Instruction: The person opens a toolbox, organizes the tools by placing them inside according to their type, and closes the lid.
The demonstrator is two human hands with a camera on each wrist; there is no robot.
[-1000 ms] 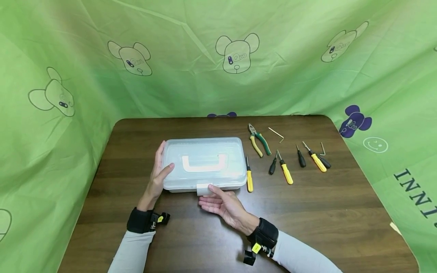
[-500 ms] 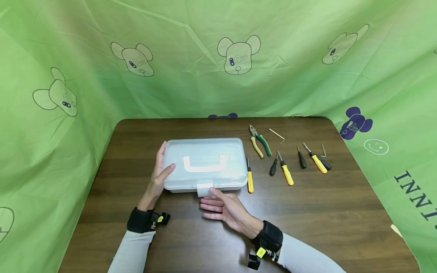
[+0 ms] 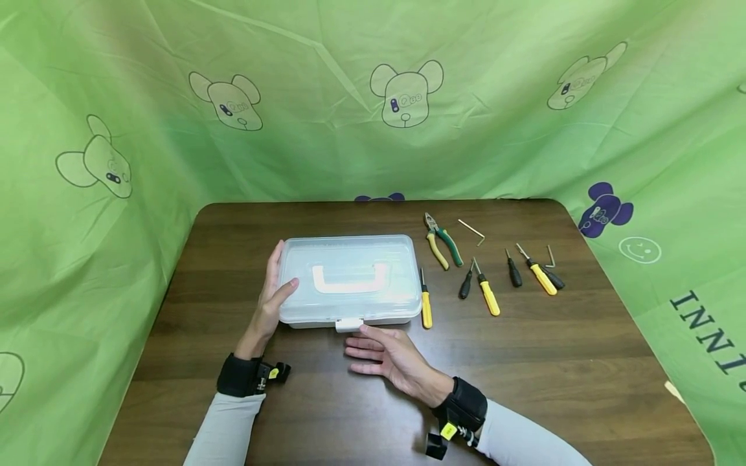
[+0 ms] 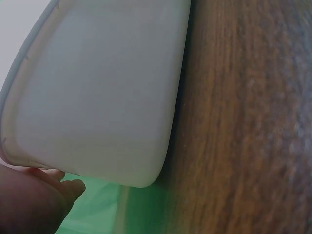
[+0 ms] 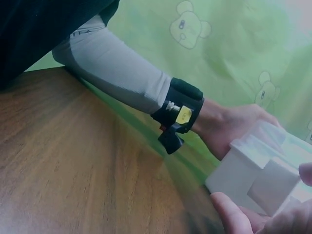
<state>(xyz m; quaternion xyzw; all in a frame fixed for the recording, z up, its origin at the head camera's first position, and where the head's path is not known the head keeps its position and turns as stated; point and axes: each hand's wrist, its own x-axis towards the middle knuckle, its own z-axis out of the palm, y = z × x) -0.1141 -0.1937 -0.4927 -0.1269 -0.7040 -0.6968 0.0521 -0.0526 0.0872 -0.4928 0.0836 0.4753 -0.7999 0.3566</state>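
- Here's the box, pale and see-through on top, sitting left of centre on the brown surface with its lid down and a white handle lying flat across it
- On the left end it's the left hand, clamped on the box, thumb over the lid's edge and fingers along the side
- And at the near side, the right hand, thumb at the right corner of the white latch, the other fingers stretched out and apart below it
- Just beside the box's right end lies a yellow screwdriver, tip pointing away from the person
- Further right, pliers with one yellow and one green grip, legs spread, and a bent hex key near them
- Closer in, a black screwdriver and another yellow one lean their tips together
- Out at the far right, a small black screwdriver, then a yellow one across another black one, a short hex key beside the pair
- Behind it all hangs a green cloth printed with bear heads
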